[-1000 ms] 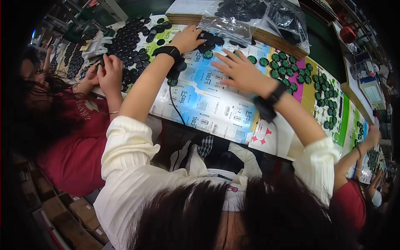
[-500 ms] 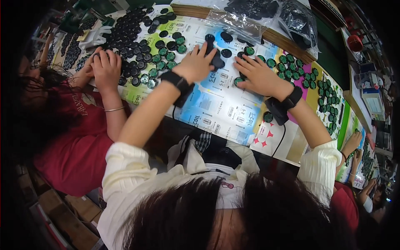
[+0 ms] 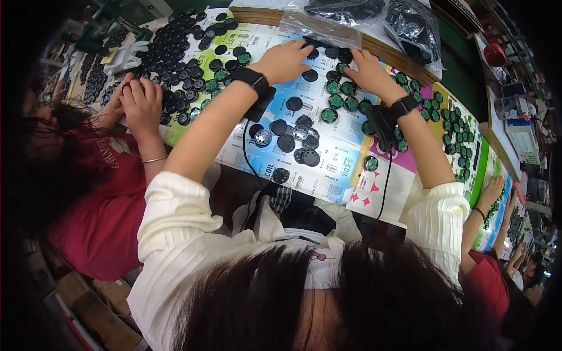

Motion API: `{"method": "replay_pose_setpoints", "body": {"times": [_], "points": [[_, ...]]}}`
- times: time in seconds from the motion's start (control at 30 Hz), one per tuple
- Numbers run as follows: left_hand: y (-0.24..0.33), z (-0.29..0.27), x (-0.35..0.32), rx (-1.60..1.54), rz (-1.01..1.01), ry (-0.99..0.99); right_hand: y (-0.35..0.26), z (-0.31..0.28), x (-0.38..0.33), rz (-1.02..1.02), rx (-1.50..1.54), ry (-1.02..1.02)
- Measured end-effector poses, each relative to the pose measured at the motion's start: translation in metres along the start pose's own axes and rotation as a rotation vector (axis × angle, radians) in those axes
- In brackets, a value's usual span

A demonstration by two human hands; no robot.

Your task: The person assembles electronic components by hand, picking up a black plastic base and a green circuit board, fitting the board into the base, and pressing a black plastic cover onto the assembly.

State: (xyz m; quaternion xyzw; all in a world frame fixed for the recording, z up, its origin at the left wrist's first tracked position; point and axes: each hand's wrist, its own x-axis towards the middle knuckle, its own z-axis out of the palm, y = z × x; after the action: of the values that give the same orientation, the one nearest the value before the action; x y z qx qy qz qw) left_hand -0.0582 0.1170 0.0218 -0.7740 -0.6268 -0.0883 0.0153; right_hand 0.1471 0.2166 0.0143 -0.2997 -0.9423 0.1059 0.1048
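"Black discs (image 3: 294, 103) have come onto our sheet's (image 3: 325, 175) middle since the earlier frame, and both our hands reach farther out. Where are they?"

"From the sheet's middle, our left hand (image 3: 285, 62) is at 11 o'clock, fingers spread among black discs, clasping none that we can see. Our right hand (image 3: 372, 75) is at 2, fingertips down by the green discs (image 3: 335, 100); we can't make out whether they pinch any."

"And the discs?"

"Most loose black ones lie around 6 o'clock, some overlapping; 1 sits alone at 7, near the sheet's edge. Green ones cluster at 2, mostly on our side of the right hand."

"How should we handle them?"

"Low and light, we'd say: flat fingers, few discs per sweep, so overlapping ones part. Let's mind that 1 at 7, and keep our cable (image 3: 387, 181) from dragging discs."
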Motion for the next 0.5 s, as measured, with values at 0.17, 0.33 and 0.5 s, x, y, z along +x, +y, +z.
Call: {"method": "replay_pose_setpoints", "body": {"times": [0.17,0.33,0.5], "points": [[-0.004,0.031,0.021,0.025,0.114,0.098,-0.012,0.003,0.008,0.119,-0.083,-0.038],[-0.005,0.024,0.002,0.082,0.051,-0.025,-0.024,0.01,0.025,-0.041,0.004,-0.178],[0.022,-0.048,-0.023,-0.06,-0.112,-0.507,-0.042,0.014,0.021,-0.21,0.07,-0.201]]}}
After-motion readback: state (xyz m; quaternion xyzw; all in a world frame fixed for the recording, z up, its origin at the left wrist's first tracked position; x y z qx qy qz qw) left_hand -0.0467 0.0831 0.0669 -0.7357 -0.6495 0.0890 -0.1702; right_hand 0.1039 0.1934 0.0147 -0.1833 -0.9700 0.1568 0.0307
